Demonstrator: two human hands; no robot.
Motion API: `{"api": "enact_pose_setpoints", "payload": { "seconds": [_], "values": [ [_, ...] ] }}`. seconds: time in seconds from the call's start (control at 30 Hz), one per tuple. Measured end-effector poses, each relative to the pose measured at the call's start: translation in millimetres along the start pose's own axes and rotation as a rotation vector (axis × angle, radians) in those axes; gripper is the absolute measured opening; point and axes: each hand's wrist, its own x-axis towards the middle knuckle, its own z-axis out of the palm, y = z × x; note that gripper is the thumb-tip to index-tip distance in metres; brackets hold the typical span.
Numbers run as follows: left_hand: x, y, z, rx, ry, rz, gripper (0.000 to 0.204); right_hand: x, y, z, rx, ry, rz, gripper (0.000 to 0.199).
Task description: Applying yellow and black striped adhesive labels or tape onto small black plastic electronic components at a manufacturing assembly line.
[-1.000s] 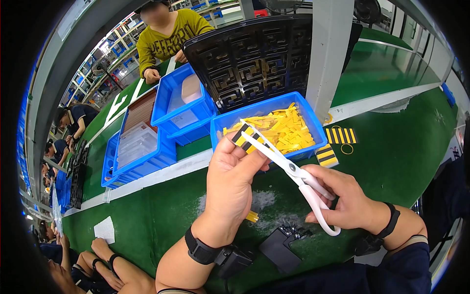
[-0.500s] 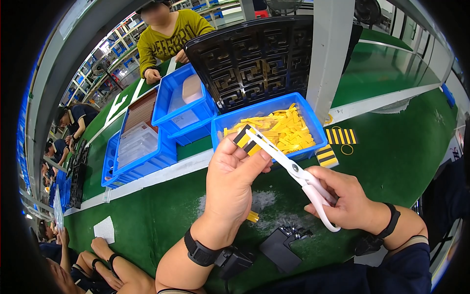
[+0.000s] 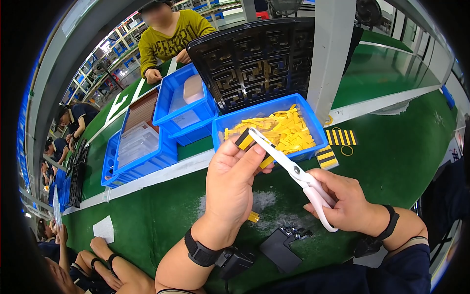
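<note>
Between the thumb and fingers of my left hand (image 3: 232, 169) is a yellow-and-black striped strip (image 3: 245, 139), partly hidden by the fingers. My right hand (image 3: 342, 198) grips white scissors (image 3: 296, 170) by the handles. Their blade tips lie against the strip, just above my left thumb, with the blades close together. Directly behind them stands a blue bin (image 3: 313, 110) holding many yellow cut pieces (image 3: 293, 130). To its right, striped pieces (image 3: 327, 157) and a yellow ring (image 3: 347, 150) lie on the green table.
Stacked blue bins (image 3: 169, 122) stand at the left, beside a black patterned tray (image 3: 254, 61) leaning upright. A grey post (image 3: 328, 59) rises behind the bin. A black box-shaped object (image 3: 280, 249) lies near me. Other people sit across and to the left.
The scissor blades have come closer together on the strip, and the handles have drawn in slightly. Less of the strip shows above my left thumb.
</note>
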Motion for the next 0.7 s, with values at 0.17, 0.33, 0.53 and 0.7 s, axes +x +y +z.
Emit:
{"api": "enact_pose_setpoints", "payload": {
  "seconds": [0.17,0.33,0.53,0.7],
  "values": [
    [0.2,-0.5,-0.8,0.015,0.021,-0.038,0.016,0.1,7.2,2.8,0.013,0.037,0.006,0.043],
    [1.5,-1.8,-1.4,-0.021,0.039,-0.063,0.018,-0.1,7.1,2.6,0.025,0.027,0.018,0.048],
    [2.5,-2.2,-3.9,0.010,0.018,-0.070,0.018,-0.2,7.3,1.2,0.010,0.010,0.028,0.051],
    [2.3,-5.2,-4.7,0.026,0.018,-0.063,0.018,1.0,4.7,0.8,-0.009,0.013,0.025,0.054]
  ]
}}
